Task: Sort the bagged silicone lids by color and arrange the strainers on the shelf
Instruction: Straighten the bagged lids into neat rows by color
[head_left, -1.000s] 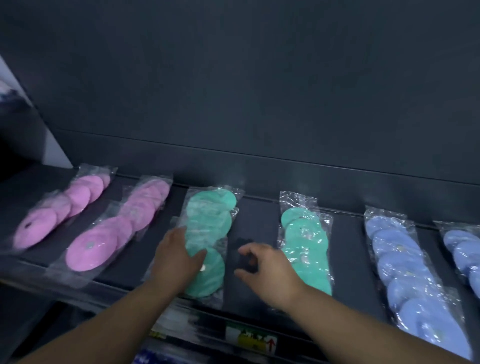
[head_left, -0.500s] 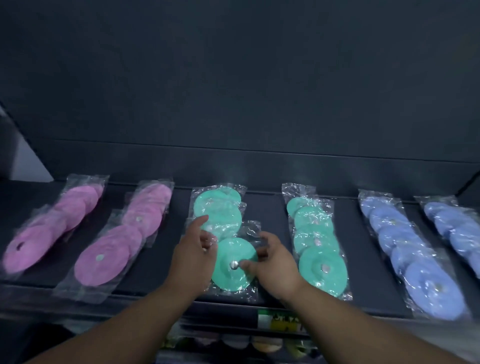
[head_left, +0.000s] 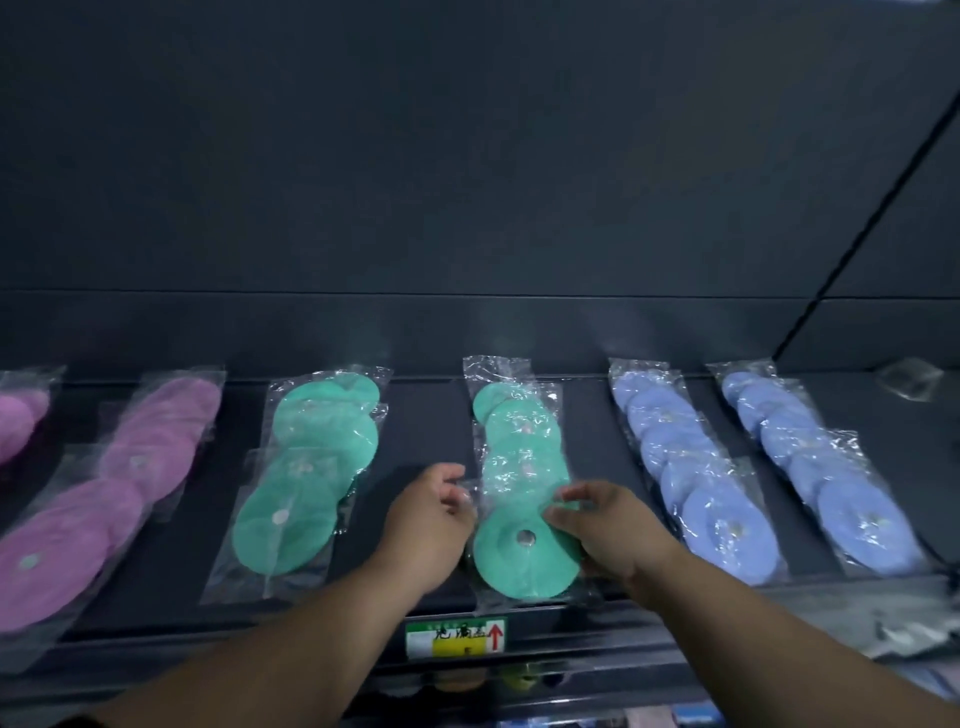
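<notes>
Bagged silicone lids lie in rows on a dark shelf (head_left: 426, 415). Two pink rows (head_left: 135, 462) sit at the left. A green row (head_left: 306, 467) lies left of centre and a second green row (head_left: 519, 431) at centre. Two blue rows (head_left: 696, 467) lie at the right. The front green lid bag (head_left: 524, 556) of the centre row rests near the shelf's front edge. My left hand (head_left: 428, 527) pinches its left plastic edge. My right hand (head_left: 610, 530) grips its right side, fingers over the lid. No strainers are in view.
A green and yellow price label (head_left: 455, 635) with a red arrow is fixed to the shelf's front rail. A crumpled clear bag (head_left: 909, 379) lies at the back right. A dark back panel rises behind the rows. Blurred goods show on a lower shelf.
Both hands have moved right, from the left green row's front bag to the centre green row's front bag. The view has shifted right too.
</notes>
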